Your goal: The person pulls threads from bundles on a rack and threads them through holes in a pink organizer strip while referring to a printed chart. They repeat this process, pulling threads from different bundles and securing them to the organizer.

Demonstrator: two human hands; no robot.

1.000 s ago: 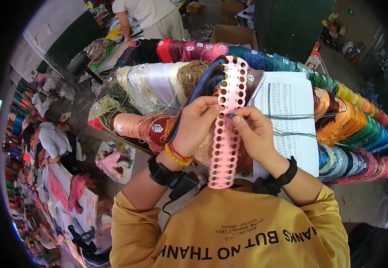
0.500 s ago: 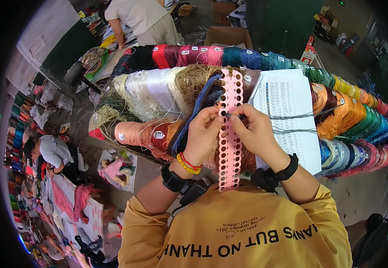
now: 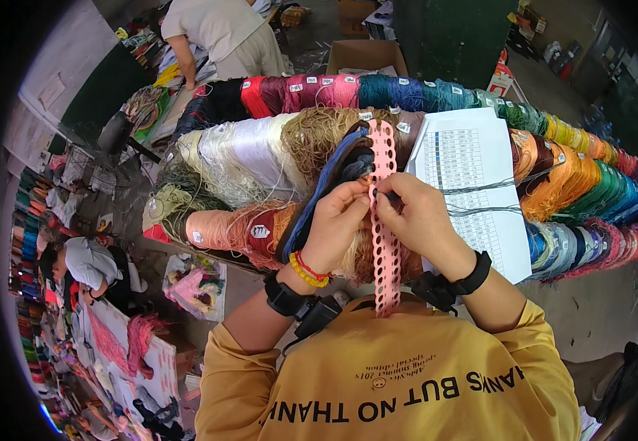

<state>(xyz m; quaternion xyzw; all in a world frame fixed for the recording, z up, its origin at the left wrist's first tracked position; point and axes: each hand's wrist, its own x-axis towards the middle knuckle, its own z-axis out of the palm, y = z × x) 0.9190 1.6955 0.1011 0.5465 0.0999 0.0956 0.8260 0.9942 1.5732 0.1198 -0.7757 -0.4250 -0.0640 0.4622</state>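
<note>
A pink strip punched with rows of round holes, a floss holder (image 3: 387, 268), stands lengthwise before my chest, turned partly edge-on. My left hand (image 3: 336, 226) pinches its left edge near the middle, thumb against fingertips. Opposite it, my right hand (image 3: 428, 220) is closed at the same spot, fingertips pressed to the strip. Dark grey thread (image 3: 484, 211) trails out rightward beyond my right hand; its end at the holes is hidden by my fingers. Looped along the holder's left side hang hanks of blue thread (image 3: 306, 208), with black and brown ones beside them.
Rows of coloured thread bundles (image 3: 407, 92) with small labels lie across the rack ahead. White printed sheets (image 3: 477, 246) rest on it at right. A cardboard box (image 3: 367, 55) stands behind. One person (image 3: 220, 33) bends at the far left; another (image 3: 91, 261) works at the left.
The floss holder has turned from facing me to nearly edge-on. Both hands stay closed near its middle. My view has shifted slightly.
</note>
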